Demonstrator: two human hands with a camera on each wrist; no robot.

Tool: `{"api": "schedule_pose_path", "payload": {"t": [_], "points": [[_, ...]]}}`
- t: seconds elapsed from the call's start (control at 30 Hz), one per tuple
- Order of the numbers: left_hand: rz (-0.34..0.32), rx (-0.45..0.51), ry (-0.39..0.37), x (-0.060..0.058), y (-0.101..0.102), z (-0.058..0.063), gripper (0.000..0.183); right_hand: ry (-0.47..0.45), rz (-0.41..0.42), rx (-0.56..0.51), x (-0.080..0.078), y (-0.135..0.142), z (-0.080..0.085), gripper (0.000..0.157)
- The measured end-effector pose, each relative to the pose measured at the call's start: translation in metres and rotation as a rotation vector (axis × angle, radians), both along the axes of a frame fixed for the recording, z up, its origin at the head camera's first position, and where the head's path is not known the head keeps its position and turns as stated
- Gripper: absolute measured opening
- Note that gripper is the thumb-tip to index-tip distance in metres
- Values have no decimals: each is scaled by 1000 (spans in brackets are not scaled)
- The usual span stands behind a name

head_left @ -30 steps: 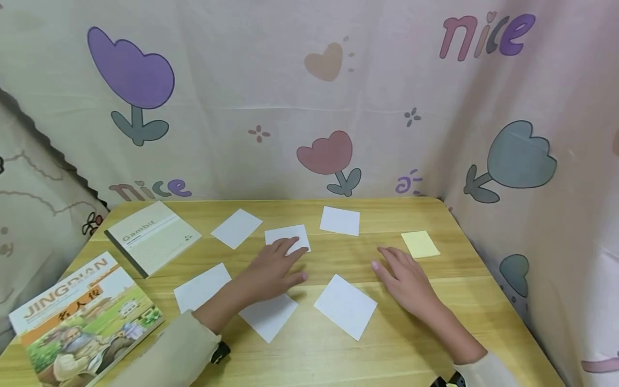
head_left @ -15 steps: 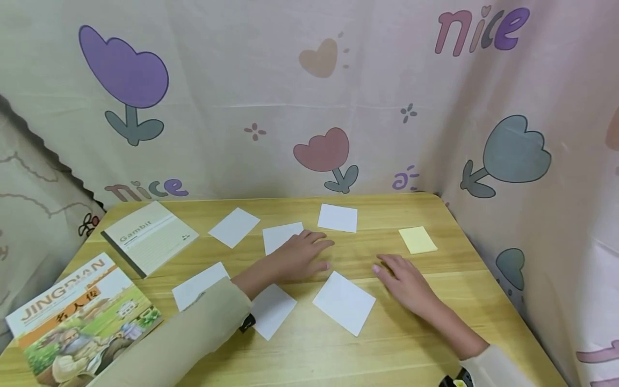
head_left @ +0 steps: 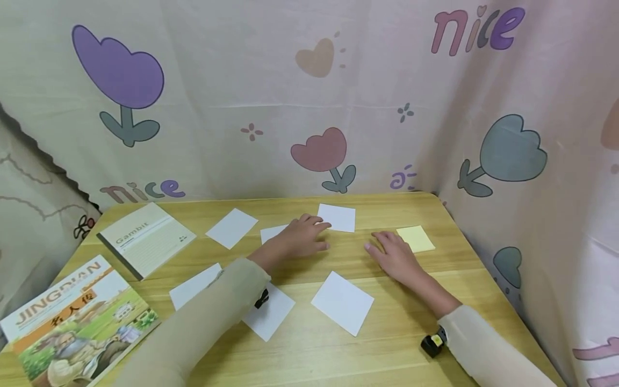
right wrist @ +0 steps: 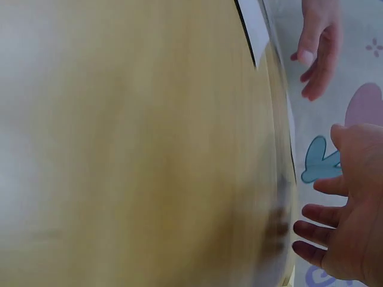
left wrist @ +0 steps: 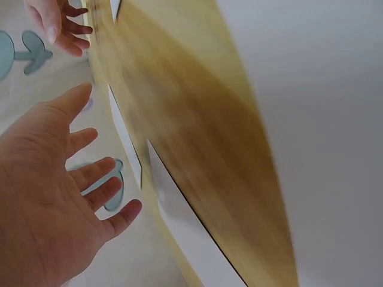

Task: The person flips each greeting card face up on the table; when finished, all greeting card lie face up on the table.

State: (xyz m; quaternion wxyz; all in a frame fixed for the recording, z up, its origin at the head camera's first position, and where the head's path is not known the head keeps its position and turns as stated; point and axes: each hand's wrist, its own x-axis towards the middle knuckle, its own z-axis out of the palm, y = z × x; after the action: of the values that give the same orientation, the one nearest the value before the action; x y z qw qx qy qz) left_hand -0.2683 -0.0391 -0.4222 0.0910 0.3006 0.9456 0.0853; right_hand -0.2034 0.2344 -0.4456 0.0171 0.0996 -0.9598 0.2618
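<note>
Table (head_left: 391, 344) in all views (head highest)

The counter (head_left: 333, 360) is yellow-tan with a streaked wood grain. The paper cards (head_left: 342, 303) are plain white, the square note (head_left: 416, 238) pale yellow. The notebook (head_left: 150, 236) has a pale grey-green cover, fine ruled lines and a dark spine (head_left: 120, 258). The book (head_left: 82, 322) is white at the top, with an orange band (head_left: 38, 333) over a mostly green picture. The sleeves (head_left: 193, 322) are beige. The curtain (head_left: 217, 64), pinkish off-white, carries a purple tulip (head_left: 126, 75), a dusty-red one (head_left: 321, 150), a grey-blue one (head_left: 515, 148), a tan heart (head_left: 316, 58) and multicoloured lettering (head_left: 505, 32).
</note>
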Motion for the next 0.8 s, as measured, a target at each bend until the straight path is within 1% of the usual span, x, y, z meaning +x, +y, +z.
{"api": "schedule_pose_path", "payload": {"t": [0.13, 0.27, 0.4, 0.6, 0.8], "points": [[37, 9, -7, -18, -4, -4, 63, 8, 10, 18, -21, -1, -1, 61], [58, 21, -23, -34, -5, -2, 63, 11, 24, 35, -41, -3, 1, 61], [83, 16, -32, -50, -5, -1, 63, -15, 46, 37, -59, -9, 2, 63], [129, 35, -61, -69, -8, -6, 60, -46, 60, 35, -86, -17, -1, 64], [146, 78, -40, -88, -8, -12, 56, -60, 55, 11, -110, -20, -6, 61]]}}
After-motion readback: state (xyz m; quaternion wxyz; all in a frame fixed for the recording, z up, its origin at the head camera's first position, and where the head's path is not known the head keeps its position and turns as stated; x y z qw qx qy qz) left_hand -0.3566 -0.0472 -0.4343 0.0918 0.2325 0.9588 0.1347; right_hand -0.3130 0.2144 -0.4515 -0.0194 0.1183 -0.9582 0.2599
